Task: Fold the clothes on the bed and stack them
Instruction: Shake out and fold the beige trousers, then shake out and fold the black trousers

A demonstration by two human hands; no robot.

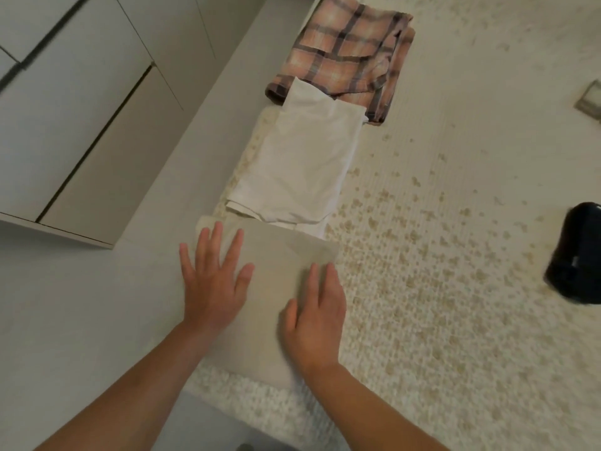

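step: smoothing beige folded cloth [276,288], lower centre, at bed [455,255] edge
tip: press flat, sweep outward, square edges before stacking
left hand [213,284]: fingers spread, palm flat on cloth's left part, grips nothing
right hand [315,314]: fingers straight, together, flat on cloth's right part
others: white folded garment [302,167] just above; plaid garment [344,50] upper centre, both unstacked

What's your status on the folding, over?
Both hands flat, left hand and right hand pressing the beige cloth. White cloth and plaid cloth folded, laid in a row, not stacked. Nothing in the way.
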